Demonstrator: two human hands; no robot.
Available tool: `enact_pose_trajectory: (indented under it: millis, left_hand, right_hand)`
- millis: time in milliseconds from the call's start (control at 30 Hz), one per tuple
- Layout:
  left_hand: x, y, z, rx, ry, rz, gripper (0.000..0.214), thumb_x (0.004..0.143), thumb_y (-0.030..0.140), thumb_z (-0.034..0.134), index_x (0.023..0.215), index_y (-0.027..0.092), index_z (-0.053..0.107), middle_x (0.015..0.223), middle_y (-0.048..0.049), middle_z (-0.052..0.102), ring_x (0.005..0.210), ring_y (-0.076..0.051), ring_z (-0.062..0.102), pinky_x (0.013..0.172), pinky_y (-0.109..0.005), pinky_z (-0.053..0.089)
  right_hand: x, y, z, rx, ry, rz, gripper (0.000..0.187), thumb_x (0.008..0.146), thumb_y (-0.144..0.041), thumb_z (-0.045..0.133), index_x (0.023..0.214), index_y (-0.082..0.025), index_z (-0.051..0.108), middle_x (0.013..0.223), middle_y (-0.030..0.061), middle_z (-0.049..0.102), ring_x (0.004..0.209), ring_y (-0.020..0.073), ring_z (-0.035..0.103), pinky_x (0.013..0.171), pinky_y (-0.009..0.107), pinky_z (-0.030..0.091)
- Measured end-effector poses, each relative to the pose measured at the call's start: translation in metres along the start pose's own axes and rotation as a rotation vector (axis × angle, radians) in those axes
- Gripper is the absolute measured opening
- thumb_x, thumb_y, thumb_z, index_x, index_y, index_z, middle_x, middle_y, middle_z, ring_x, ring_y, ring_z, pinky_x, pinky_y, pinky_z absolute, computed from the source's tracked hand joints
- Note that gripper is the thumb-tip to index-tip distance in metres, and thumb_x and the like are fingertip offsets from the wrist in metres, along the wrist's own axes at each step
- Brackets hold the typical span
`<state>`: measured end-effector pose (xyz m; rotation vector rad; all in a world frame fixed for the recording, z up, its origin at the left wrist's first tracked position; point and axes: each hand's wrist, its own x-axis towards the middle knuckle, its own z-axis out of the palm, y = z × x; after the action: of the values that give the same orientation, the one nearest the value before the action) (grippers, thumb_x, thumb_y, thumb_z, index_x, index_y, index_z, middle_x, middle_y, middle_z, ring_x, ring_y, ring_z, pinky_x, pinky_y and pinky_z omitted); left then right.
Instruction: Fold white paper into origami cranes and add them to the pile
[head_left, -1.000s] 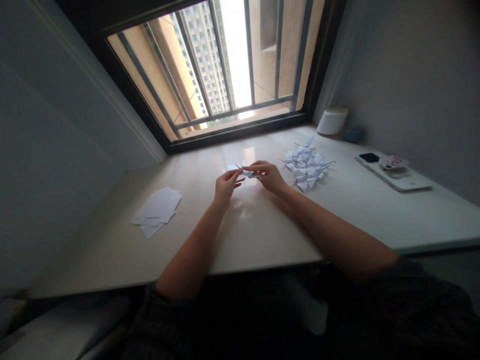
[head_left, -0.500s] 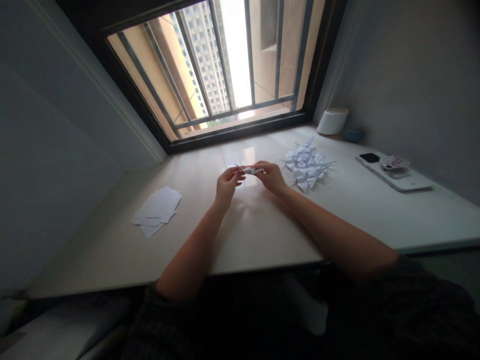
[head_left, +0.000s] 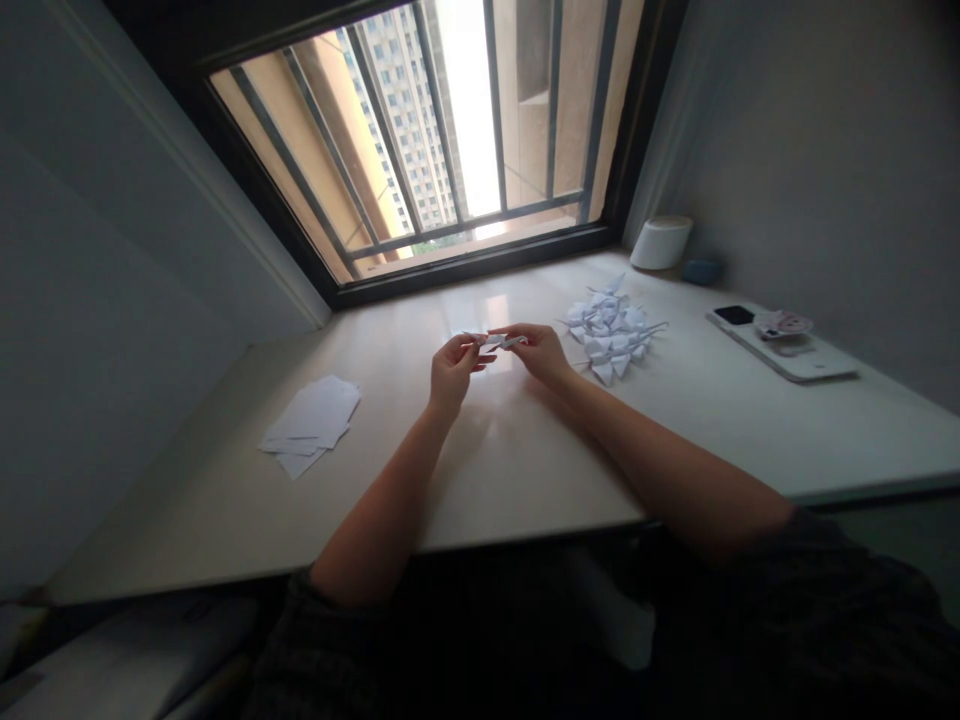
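Both my hands meet over the middle of the pale table (head_left: 525, 470), pinching a small folded white paper piece (head_left: 496, 342) between them. My left hand (head_left: 452, 370) grips its left end with closed fingers. My right hand (head_left: 538, 352) holds the right end, fingers pinched. The paper is held just above the tabletop. To the right of my right hand lies a pile of several finished folded white paper figures (head_left: 611, 327). A loose stack of flat white paper sheets (head_left: 311, 423) lies to the left of my left arm.
A white phone (head_left: 780, 345) with a small trinket on it lies at the right. A white cylinder (head_left: 661, 242) and a small blue object (head_left: 700, 271) stand in the far right corner. A barred window (head_left: 465, 140) runs behind the table; grey walls close both sides.
My fingers have shifted slightly on the folded paper, which stays between both hands. The view has drifted a little; nothing else on the table moved.
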<state>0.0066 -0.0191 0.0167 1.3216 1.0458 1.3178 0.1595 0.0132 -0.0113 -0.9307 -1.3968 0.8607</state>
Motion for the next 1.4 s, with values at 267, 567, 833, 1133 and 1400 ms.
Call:
enact_pose_trajectory:
  millis: [267, 567, 833, 1133, 1400]
  left_hand:
    - [0.003, -0.005, 0.001, -0.011, -0.017, 0.104, 0.027, 0.070, 0.044, 0.072, 0.076, 0.019, 0.064, 0.078, -0.0014, 0.067, 0.071, -0.013, 0.062, 0.070, -0.027, 0.050]
    - [0.001, 0.000, 0.002, 0.057, 0.050, 0.126, 0.021, 0.073, 0.041, 0.070, 0.075, 0.021, 0.064, 0.087, -0.0029, 0.068, 0.070, -0.013, 0.060, 0.068, -0.028, 0.048]
    - [0.008, -0.006, -0.009, 0.133, 0.278, 0.225, 0.014, 0.078, 0.036, 0.065, 0.083, 0.023, 0.065, 0.092, -0.0014, 0.069, 0.082, -0.015, 0.063, 0.078, -0.028, 0.048]
    - [-0.005, 0.003, -0.006, 0.359, 0.275, 0.288, 0.010, 0.081, 0.037, 0.064, 0.083, 0.028, 0.068, 0.092, -0.0008, 0.070, 0.086, -0.018, 0.065, 0.078, -0.029, 0.047]
    - [-0.003, 0.001, -0.008, 0.477, 0.261, 0.338, 0.010, 0.083, 0.037, 0.063, 0.085, 0.027, 0.067, 0.089, 0.0000, 0.071, 0.085, -0.017, 0.066, 0.075, -0.028, 0.049]
  right_hand:
    - [0.001, 0.005, 0.001, -0.006, -0.021, 0.021, 0.026, 0.069, -0.028, 0.055, 0.081, -0.018, 0.076, 0.071, 0.0014, 0.070, 0.065, 0.0145, 0.058, 0.065, 0.027, 0.043]
    - [0.001, 0.006, 0.001, -0.008, 0.071, 0.127, 0.021, 0.065, -0.037, 0.069, 0.062, -0.017, 0.072, 0.057, 0.0019, 0.066, 0.056, 0.0133, 0.056, 0.057, 0.026, 0.039]
    - [-0.007, -0.009, 0.006, 0.081, -0.234, 0.243, 0.038, 0.058, -0.048, 0.079, 0.082, -0.018, 0.076, 0.075, 0.0051, 0.073, 0.064, 0.0130, 0.058, 0.058, 0.025, 0.042]
    - [-0.006, -0.024, 0.003, 0.304, -0.318, 0.326, 0.062, 0.073, -0.073, 0.053, 0.086, -0.016, 0.076, 0.082, 0.0105, 0.074, 0.068, 0.0157, 0.064, 0.061, 0.027, 0.046]
    - [-0.006, -0.021, 0.004, 0.358, -0.274, 0.412, 0.039, 0.067, -0.055, 0.073, 0.081, -0.018, 0.075, 0.084, 0.0083, 0.073, 0.069, 0.0133, 0.061, 0.061, 0.024, 0.044]
